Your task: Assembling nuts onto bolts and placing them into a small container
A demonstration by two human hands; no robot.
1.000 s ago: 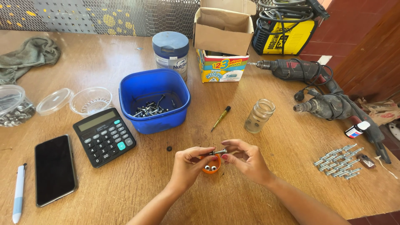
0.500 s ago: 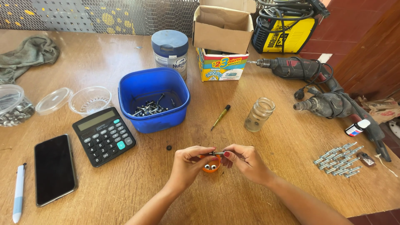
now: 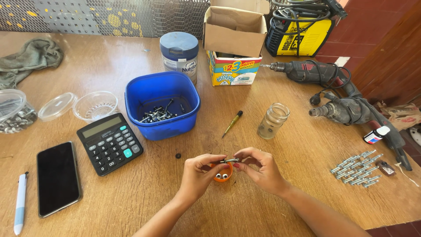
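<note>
So both hands, left [image 3: 199, 173] & right [image 3: 258, 169], pinch one bolt [image 3: 229, 161] over the orange cap [image 3: 222, 175]; finished pile [image 3: 356, 167] small, blue tub [image 3: 162, 103] w/ plenty left imo.

Premises present as a small workshop or home work bench. A worn wooden table [image 3: 131, 206] carries two corded power drills [image 3: 333, 94], a yellow welding unit [image 3: 298, 37] with coiled cable, a blue tub [image 3: 162, 105] of loose screws, a row of bolts [image 3: 357, 168] and a screwdriver [image 3: 232, 123]. Wire mesh [image 3: 109, 17] backs the bench.
</note>
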